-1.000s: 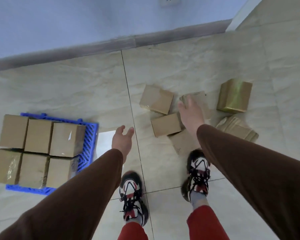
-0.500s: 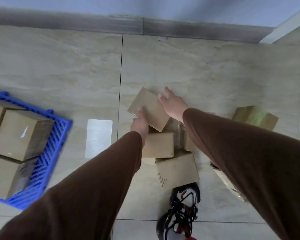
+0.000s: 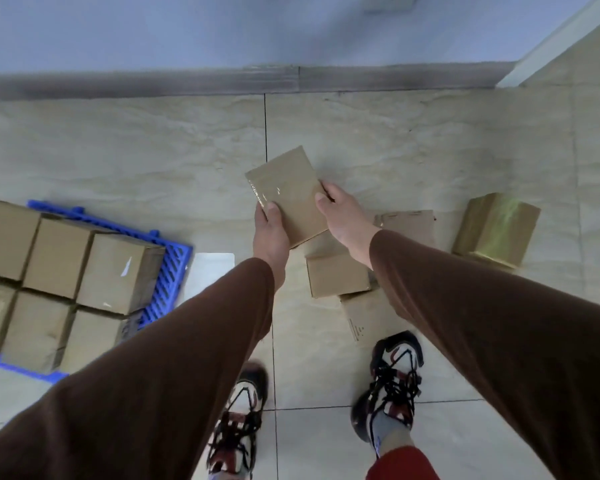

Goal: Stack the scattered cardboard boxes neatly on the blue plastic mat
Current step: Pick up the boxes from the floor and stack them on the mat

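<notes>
Both arms in brown sleeves reach forward and down. The left hand (image 3: 270,233) grips the near-left corner of a flat brown cardboard box with shiny tape on top (image 3: 286,194), its thumb lying on the top face. The right hand (image 3: 343,216) holds the right edge of the same box, thumb on top and the other fingers curled under it. The box is lifted above the tiled floor (image 3: 153,161) and turned a little, one corner pointing away from the person.

Just below and to the right of the grip, three plain brown boxes (image 3: 338,275) lie close together on the floor, partly hidden by the right arm. Further right of the grip stands one box wrapped in glossy yellowish tape (image 3: 496,226), tilted.

Well to the left of the grip lies the blue plastic grid mat (image 3: 168,268). On it I count six brown cardboard boxes (image 3: 118,271), packed side by side in two rows of three, touching each other.

Under the grip are two sneakers with black laces (image 3: 394,379) on the floor.
</notes>
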Tool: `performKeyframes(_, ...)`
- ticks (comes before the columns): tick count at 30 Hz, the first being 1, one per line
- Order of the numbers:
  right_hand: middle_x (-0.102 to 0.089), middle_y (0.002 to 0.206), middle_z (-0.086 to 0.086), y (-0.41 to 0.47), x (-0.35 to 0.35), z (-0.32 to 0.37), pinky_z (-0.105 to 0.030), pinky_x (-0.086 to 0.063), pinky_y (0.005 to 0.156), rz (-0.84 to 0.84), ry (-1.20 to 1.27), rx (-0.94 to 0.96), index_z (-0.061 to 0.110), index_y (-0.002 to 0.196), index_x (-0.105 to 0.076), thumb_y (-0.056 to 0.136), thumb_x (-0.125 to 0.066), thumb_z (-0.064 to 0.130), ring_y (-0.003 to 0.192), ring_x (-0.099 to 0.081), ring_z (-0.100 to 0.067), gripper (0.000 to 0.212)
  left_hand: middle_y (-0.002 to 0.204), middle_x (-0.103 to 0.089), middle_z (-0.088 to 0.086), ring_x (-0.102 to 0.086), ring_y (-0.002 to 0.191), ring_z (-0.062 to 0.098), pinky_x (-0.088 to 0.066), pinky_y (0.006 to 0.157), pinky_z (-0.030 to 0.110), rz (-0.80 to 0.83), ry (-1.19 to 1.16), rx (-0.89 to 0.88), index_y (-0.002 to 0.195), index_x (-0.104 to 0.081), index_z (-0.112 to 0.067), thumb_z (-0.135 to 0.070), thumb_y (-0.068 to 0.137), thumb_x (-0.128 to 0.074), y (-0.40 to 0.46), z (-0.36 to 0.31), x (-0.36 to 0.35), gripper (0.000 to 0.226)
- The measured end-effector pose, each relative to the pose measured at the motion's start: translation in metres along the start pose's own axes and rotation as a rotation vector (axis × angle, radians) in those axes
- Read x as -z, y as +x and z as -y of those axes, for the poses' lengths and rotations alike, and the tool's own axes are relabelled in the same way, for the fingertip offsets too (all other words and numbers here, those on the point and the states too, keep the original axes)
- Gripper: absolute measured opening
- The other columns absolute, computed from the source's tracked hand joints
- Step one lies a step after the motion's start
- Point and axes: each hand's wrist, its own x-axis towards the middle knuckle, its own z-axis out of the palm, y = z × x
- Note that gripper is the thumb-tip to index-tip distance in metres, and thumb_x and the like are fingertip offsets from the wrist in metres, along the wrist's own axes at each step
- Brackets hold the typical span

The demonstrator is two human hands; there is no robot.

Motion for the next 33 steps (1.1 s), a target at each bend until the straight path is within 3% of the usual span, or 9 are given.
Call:
performKeyframes(5, -0.062, 0.128, 0.007, -0.063, -0.041, 0.021, -0.033, -0.047, 0.103, -0.067, 0.145, -0.015, 0.032, 0.146, -0.051, 0.105, -0.043, 0.03, 0.117, -0.059, -0.016, 0.042, 0.148, -0.047, -0.009, -0.049, 0.13, 0.018, -0.038, 0.112, 0.049, 0.074, 0.054, -0.013, 0.15, -0.024, -0.046, -0.068, 0.088, -0.029, -0.053, -0.018, 0.059, 0.066)
performKeyframes(8, -0.066, 0.128, 0.006, -0.102, -0.07, 0.03, -0.04, -0.047, 0.108, -0.092, 0.2, -0.003, 0.033, 0.143, -0.055, 0.101, -0.045, 0.035, 0.117, -0.063, -0.017, 0.042, 0.147, -0.048, -0.007, -0.05, 0.129, 0.017, -0.039, 0.113, 0.048, 0.088, 0.07, -0.042, 0.15, -0.025, -0.046, -0.066, 0.09, -0.031, -0.078, -0.02, 0.094, 0.064)
performKeyframes(12, -0.065, 0.132, 0.006, -0.144, -0.108, 0.027, -0.042, -0.048, 0.108, -0.104, 0.231, -0.001, 0.033, 0.144, -0.053, 0.091, -0.044, 0.05, 0.119, -0.062, -0.015, 0.057, 0.148, -0.048, -0.009, -0.05, 0.132, 0.015, -0.039, 0.114, 0.045, 0.1, 0.093, -0.038, 0.15, -0.025, -0.05, -0.075, 0.074, -0.035, -0.108, -0.009, 0.136, 0.08)
performKeyframes(16, -0.063, 0.135, 0.008, -0.188, -0.138, 0.023, -0.035, -0.046, 0.109, -0.075, 0.266, 0.016, 0.029, 0.148, -0.049, 0.102, -0.045, 0.032, 0.122, -0.06, -0.012, 0.046, 0.15, -0.046, -0.013, -0.048, 0.134, 0.012, -0.037, 0.115, 0.045, 0.106, 0.098, -0.032, 0.151, -0.023, -0.049, -0.078, 0.072, -0.034, -0.139, 0.015, 0.175, 0.085)
performKeyframes(19, -0.066, 0.126, 0.011, -0.221, -0.166, 0.016, -0.03, -0.048, 0.103, -0.074, 0.292, 0.009, 0.033, 0.144, -0.05, 0.103, -0.047, 0.028, 0.116, -0.062, -0.012, 0.042, 0.145, -0.051, -0.013, -0.051, 0.131, 0.012, -0.038, 0.114, 0.046, 0.125, 0.109, -0.018, 0.149, -0.03, -0.048, -0.076, 0.076, -0.034, -0.155, 0.035, 0.206, 0.079)
performKeyframes(24, -0.062, 0.126, 0.012, -0.259, -0.222, 0.013, -0.034, -0.047, 0.105, -0.091, 0.276, -0.045, 0.035, 0.148, -0.045, 0.102, -0.049, 0.032, 0.116, -0.06, -0.012, 0.046, 0.134, -0.06, -0.012, -0.057, 0.123, 0.013, -0.042, 0.111, 0.045, 0.127, 0.124, -0.004, 0.141, -0.045, -0.041, -0.058, 0.093, -0.035, -0.17, 0.059, 0.263, 0.052)
performKeyframes(28, -0.062, 0.13, 0.009, -0.281, -0.278, 0.021, -0.035, -0.048, 0.104, -0.115, 0.282, -0.063, 0.036, 0.148, -0.044, 0.099, -0.051, 0.037, 0.118, -0.06, -0.014, 0.049, 0.13, -0.063, -0.004, -0.059, 0.122, 0.019, -0.044, 0.108, 0.045, 0.139, 0.166, -0.014, 0.138, -0.05, -0.03, -0.053, 0.096, -0.036, -0.178, 0.068, 0.321, 0.049)
performKeyframes(30, -0.061, 0.132, 0.006, -0.292, -0.307, 0.029, -0.033, -0.047, 0.103, -0.127, 0.319, -0.082, 0.031, 0.146, -0.044, 0.099, -0.053, 0.037, 0.117, -0.06, -0.014, 0.048, 0.13, -0.063, 0.0, -0.059, 0.118, 0.019, -0.047, 0.101, 0.039, 0.125, 0.169, -0.022, 0.138, -0.049, -0.021, -0.044, 0.103, -0.036, -0.184, 0.067, 0.351, 0.044)
performKeyframes(33, -0.063, 0.124, 0.0, -0.308, -0.347, 0.044, -0.03, -0.047, 0.095, -0.159, 0.357, -0.113, 0.02, 0.129, -0.049, 0.1, -0.058, 0.031, 0.107, -0.061, -0.014, 0.032, 0.127, -0.059, 0.0, -0.056, 0.11, 0.017, -0.044, 0.095, 0.033, 0.097, 0.183, -0.006, 0.139, -0.045, -0.015, -0.038, 0.106, -0.036, -0.186, 0.063, 0.394, 0.041)
